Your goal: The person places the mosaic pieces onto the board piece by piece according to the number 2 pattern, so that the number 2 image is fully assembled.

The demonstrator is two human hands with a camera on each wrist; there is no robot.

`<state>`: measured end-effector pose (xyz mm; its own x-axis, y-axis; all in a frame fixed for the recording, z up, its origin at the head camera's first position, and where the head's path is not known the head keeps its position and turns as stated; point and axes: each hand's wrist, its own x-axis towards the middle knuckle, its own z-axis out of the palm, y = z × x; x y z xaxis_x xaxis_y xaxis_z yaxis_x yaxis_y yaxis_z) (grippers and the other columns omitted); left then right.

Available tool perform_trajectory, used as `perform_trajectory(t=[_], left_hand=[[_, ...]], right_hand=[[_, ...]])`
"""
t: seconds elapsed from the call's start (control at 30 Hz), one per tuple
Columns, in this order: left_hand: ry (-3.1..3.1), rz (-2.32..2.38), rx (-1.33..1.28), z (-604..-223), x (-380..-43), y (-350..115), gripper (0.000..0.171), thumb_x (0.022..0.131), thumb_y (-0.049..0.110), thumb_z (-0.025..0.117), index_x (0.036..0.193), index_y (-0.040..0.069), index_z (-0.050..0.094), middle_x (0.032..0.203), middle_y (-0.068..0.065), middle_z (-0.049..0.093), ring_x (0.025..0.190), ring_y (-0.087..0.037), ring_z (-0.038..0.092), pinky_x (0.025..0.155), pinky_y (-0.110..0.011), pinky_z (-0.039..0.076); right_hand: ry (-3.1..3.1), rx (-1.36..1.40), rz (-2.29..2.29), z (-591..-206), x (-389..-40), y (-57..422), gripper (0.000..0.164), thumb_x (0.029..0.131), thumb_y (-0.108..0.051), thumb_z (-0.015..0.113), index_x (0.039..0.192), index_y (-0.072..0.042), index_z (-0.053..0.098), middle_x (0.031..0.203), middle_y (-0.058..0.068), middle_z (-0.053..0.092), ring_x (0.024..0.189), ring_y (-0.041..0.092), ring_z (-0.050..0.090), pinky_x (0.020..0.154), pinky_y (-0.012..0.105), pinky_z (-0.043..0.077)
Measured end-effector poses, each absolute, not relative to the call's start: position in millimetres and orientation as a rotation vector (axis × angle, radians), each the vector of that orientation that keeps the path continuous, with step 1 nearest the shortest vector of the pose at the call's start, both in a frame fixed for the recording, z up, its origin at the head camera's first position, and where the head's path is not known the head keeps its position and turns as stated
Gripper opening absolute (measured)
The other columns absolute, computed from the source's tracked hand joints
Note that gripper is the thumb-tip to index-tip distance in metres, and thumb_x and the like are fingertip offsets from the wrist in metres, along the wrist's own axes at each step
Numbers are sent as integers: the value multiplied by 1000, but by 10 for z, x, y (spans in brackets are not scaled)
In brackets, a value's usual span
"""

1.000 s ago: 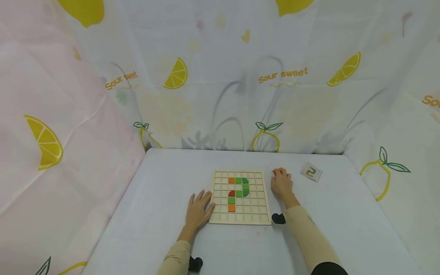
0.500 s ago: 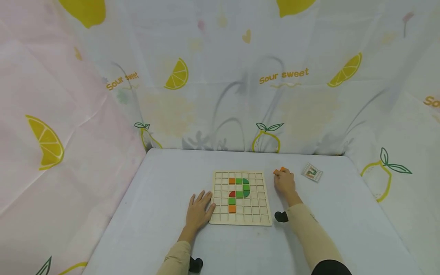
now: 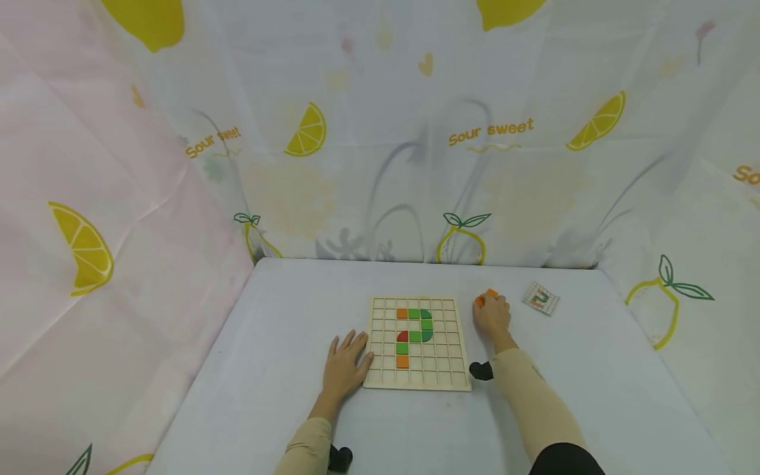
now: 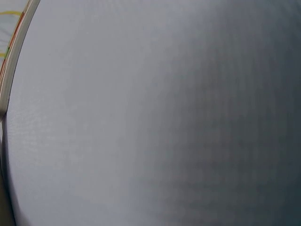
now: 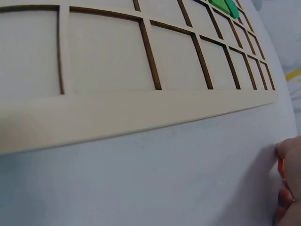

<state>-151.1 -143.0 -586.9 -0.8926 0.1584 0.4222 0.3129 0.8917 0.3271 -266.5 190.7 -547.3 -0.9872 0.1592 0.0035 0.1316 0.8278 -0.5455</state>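
My left hand [image 3: 344, 366] lies with fingers spread at the left edge of a wooden grid board [image 3: 436, 380], thumb over its rim. Set in the board are orange, green and red tiles [image 3: 415, 336] in a question-mark-like shape. Right of the board, my right hand [image 3: 491, 315] pinches an orange tile [image 3: 479, 301] between thumb and fingers. Just beyond the fingertips shows a second orange piece [image 3: 491, 292]. In the right wrist view the orange tile [image 5: 281, 167] peeks out between the fingers, mostly hidden. The left wrist view has only the board's side [image 4: 14, 59] at its left edge.
A small pattern card [image 3: 541, 299] with a printed grid lies right of my right hand. The white table [image 3: 285, 316] meets a lemon-print cloth [image 3: 368, 185] at its back and sides. Black straps with dangling ends [image 3: 481, 371] hang by both wrists.
My right hand has shifted slightly right from a second ago, and the orange tile at its fingertips now shows more. The left hand stays by the board; the tiles on it are unchanged.
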Motion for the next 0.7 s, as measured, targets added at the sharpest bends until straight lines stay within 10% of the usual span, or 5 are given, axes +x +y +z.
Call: perform_trajectory(t=[0.7], left_hand=[[-2674,-543,-348,-5837,-1500,-1429,43,88,31,59,122,5,62,126,-6,61,124,-28,50,108,-54,29]], right_hand=[[-2734,-43,843,-5537,-2211,1926,22,79,-4,57,84,17,61,77,29,58,74,42,54,67,51,45]])
